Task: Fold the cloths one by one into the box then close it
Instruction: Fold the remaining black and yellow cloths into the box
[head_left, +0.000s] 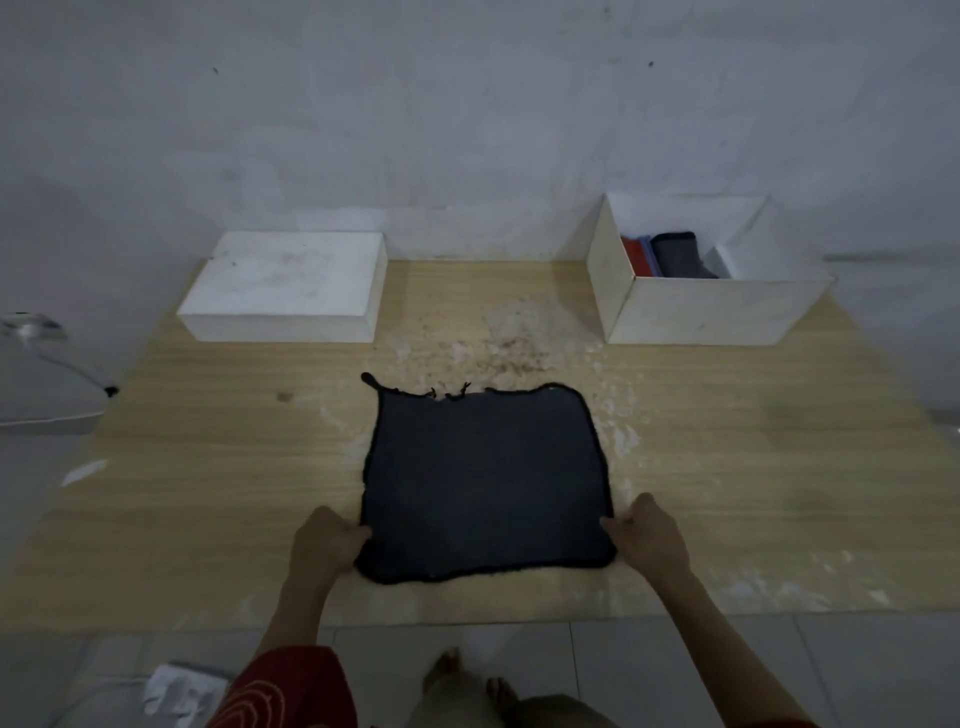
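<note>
Left hand (324, 540): fingertips out of sight under the near left corner of the dark cloth (485, 480).
Right hand (647, 535): fingertips hidden likewise at the near right corner.
Folded cloths (670, 254): lower parts hidden behind the front wall of the box (701, 312); their number cannot be told.
Red sleeve (291, 691): cut off by the bottom edge.
White thing on the floor (176, 691): too blurred to name.
Cable (57, 364): runs off the left edge.

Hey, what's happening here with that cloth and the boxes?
A person has a dark cloth spread flat on the wooden table, the left hand and right hand each pinching a near corner, not yet folded. At the far right an open white box already holds a few folded cloths. A white lid sits at the far left.
</note>
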